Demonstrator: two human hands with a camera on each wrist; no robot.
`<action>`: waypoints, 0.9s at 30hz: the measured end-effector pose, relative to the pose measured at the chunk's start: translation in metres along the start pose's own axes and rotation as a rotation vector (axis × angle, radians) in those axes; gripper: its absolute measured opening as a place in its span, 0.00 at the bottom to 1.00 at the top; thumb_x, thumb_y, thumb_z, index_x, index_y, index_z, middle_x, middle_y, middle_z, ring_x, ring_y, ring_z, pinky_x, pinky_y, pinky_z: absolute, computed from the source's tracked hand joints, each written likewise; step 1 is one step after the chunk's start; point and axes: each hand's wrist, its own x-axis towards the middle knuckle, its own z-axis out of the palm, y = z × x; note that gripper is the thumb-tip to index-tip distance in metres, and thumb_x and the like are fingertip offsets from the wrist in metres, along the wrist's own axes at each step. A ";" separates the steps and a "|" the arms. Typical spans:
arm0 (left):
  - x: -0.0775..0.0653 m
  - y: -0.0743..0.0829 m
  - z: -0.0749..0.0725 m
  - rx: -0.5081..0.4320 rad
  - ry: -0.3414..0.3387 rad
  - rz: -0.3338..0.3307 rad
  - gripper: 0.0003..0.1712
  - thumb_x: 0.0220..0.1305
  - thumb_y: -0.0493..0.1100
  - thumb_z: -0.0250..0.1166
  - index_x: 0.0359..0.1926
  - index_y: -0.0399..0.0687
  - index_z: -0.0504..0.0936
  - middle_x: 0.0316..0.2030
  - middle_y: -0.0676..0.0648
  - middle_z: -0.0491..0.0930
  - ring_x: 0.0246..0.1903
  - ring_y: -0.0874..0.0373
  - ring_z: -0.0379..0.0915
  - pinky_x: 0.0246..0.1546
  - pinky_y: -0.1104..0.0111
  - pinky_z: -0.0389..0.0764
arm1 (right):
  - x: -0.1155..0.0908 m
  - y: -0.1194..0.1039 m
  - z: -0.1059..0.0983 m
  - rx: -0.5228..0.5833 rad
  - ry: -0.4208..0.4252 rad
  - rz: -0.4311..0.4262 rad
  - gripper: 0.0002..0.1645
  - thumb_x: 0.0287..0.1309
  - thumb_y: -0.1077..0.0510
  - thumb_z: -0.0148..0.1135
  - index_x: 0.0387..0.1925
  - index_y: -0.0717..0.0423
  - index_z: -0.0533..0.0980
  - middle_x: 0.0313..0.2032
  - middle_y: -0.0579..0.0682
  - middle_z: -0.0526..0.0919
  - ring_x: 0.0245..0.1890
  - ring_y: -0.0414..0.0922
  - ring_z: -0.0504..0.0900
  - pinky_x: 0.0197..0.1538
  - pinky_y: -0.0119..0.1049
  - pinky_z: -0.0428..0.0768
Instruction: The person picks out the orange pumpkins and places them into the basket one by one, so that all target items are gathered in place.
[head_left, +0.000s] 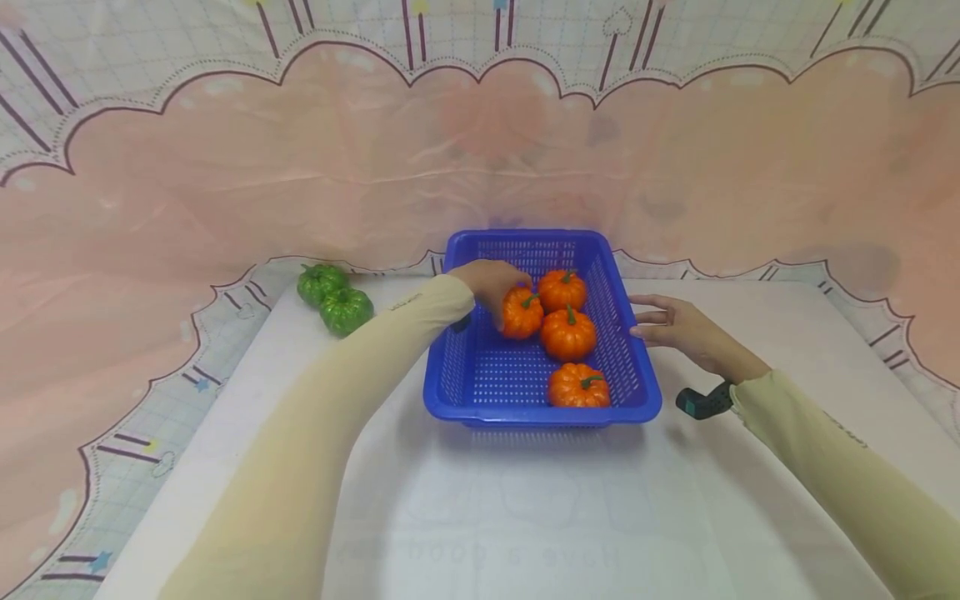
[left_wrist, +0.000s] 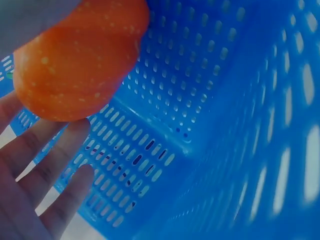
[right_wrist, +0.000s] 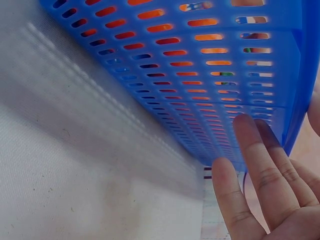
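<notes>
A blue plastic basket (head_left: 543, 414) stands on the white table with several small orange pumpkins inside, one of them a front pumpkin (head_left: 576, 387). Reaching in over its left rim, my left hand (head_left: 489, 282) grips the leftmost pumpkin (head_left: 522, 314). In the left wrist view, thumb and fingers lie on opposite sides of that pumpkin (left_wrist: 82, 65), beside the perforated wall. My right hand (head_left: 686, 331) is at the basket's right side, fingers fairly straight. The right wrist view has its fingertips against or very near the outer wall (right_wrist: 175, 65); contact is hard to tell.
Two green pumpkins, a back one (head_left: 321, 283) and a front one (head_left: 347, 312), lie at the table's left rear. A patterned pink cloth (head_left: 360, 167) hangs behind the table (head_left: 465, 517). A dark wrist camera (head_left: 703, 402) sits below my right wrist.
</notes>
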 end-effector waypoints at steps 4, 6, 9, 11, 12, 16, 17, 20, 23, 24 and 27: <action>0.003 -0.003 0.002 -0.072 0.004 0.004 0.44 0.39 0.43 0.78 0.61 0.55 0.70 0.60 0.48 0.73 0.62 0.51 0.65 0.66 0.57 0.66 | 0.001 0.003 -0.001 0.008 0.004 -0.026 0.46 0.59 0.48 0.61 0.70 0.64 0.52 0.60 0.71 0.69 0.46 0.39 0.82 0.55 0.45 0.79; 0.004 -0.005 0.004 -0.109 0.000 0.012 0.44 0.39 0.42 0.78 0.61 0.54 0.70 0.61 0.47 0.72 0.63 0.50 0.65 0.67 0.57 0.65 | 0.002 0.003 -0.001 0.008 0.006 -0.019 0.46 0.59 0.48 0.61 0.70 0.63 0.52 0.60 0.70 0.69 0.46 0.38 0.81 0.55 0.45 0.79; 0.007 -0.009 0.007 -0.162 -0.004 0.019 0.44 0.40 0.41 0.78 0.61 0.53 0.69 0.62 0.45 0.72 0.63 0.49 0.64 0.68 0.57 0.63 | 0.002 0.002 -0.001 0.003 0.004 0.010 0.45 0.60 0.49 0.60 0.71 0.62 0.51 0.62 0.70 0.67 0.52 0.46 0.80 0.58 0.49 0.76; 0.008 -0.012 0.009 -0.196 -0.002 0.021 0.44 0.40 0.41 0.77 0.62 0.51 0.69 0.62 0.44 0.71 0.64 0.48 0.64 0.68 0.58 0.62 | 0.002 0.001 -0.001 0.000 0.003 0.022 0.43 0.62 0.52 0.58 0.71 0.62 0.50 0.63 0.70 0.65 0.55 0.51 0.78 0.59 0.50 0.74; 0.009 -0.013 0.010 -0.213 -0.001 0.021 0.44 0.41 0.41 0.77 0.62 0.50 0.69 0.62 0.44 0.71 0.64 0.48 0.64 0.68 0.58 0.62 | 0.002 0.000 -0.001 0.002 0.003 0.027 0.42 0.63 0.53 0.57 0.71 0.62 0.50 0.63 0.70 0.65 0.56 0.53 0.77 0.60 0.51 0.73; 0.010 -0.017 0.013 -0.287 0.004 0.014 0.42 0.43 0.40 0.76 0.62 0.46 0.69 0.62 0.43 0.71 0.64 0.49 0.64 0.69 0.59 0.62 | 0.001 -0.003 0.000 0.000 0.001 0.028 0.41 0.64 0.56 0.55 0.71 0.61 0.49 0.63 0.70 0.66 0.55 0.50 0.78 0.59 0.50 0.74; 0.009 -0.018 0.014 -0.302 0.003 0.012 0.42 0.44 0.40 0.76 0.62 0.45 0.69 0.62 0.42 0.70 0.64 0.48 0.63 0.69 0.59 0.62 | 0.001 -0.003 0.000 0.000 0.001 0.029 0.41 0.64 0.56 0.55 0.71 0.61 0.49 0.63 0.70 0.66 0.54 0.49 0.78 0.59 0.49 0.74; 0.008 -0.020 0.015 -0.337 0.000 0.005 0.42 0.44 0.38 0.75 0.62 0.43 0.69 0.62 0.42 0.70 0.64 0.48 0.63 0.69 0.59 0.61 | 0.002 -0.003 0.000 -0.003 0.002 0.032 0.41 0.64 0.56 0.55 0.71 0.61 0.49 0.63 0.70 0.66 0.55 0.50 0.78 0.59 0.49 0.75; 0.008 -0.021 0.016 -0.359 -0.003 -0.004 0.41 0.44 0.38 0.75 0.62 0.42 0.69 0.62 0.41 0.70 0.64 0.47 0.63 0.69 0.59 0.60 | 0.002 -0.002 0.000 -0.010 0.002 0.034 0.41 0.64 0.55 0.55 0.71 0.61 0.49 0.63 0.70 0.65 0.58 0.57 0.75 0.60 0.52 0.73; 0.008 -0.021 0.016 -0.363 -0.004 -0.009 0.41 0.44 0.38 0.75 0.62 0.42 0.69 0.62 0.41 0.70 0.64 0.47 0.63 0.69 0.59 0.60 | 0.002 -0.001 0.000 -0.009 0.001 0.034 0.41 0.65 0.55 0.55 0.72 0.61 0.48 0.64 0.70 0.65 0.59 0.59 0.74 0.60 0.53 0.72; 0.008 -0.023 0.018 -0.375 -0.009 -0.029 0.42 0.43 0.37 0.75 0.62 0.42 0.69 0.62 0.41 0.70 0.64 0.47 0.63 0.70 0.59 0.60 | 0.002 -0.001 0.000 -0.008 -0.001 0.033 0.41 0.65 0.55 0.55 0.72 0.61 0.48 0.64 0.70 0.64 0.60 0.61 0.72 0.61 0.54 0.71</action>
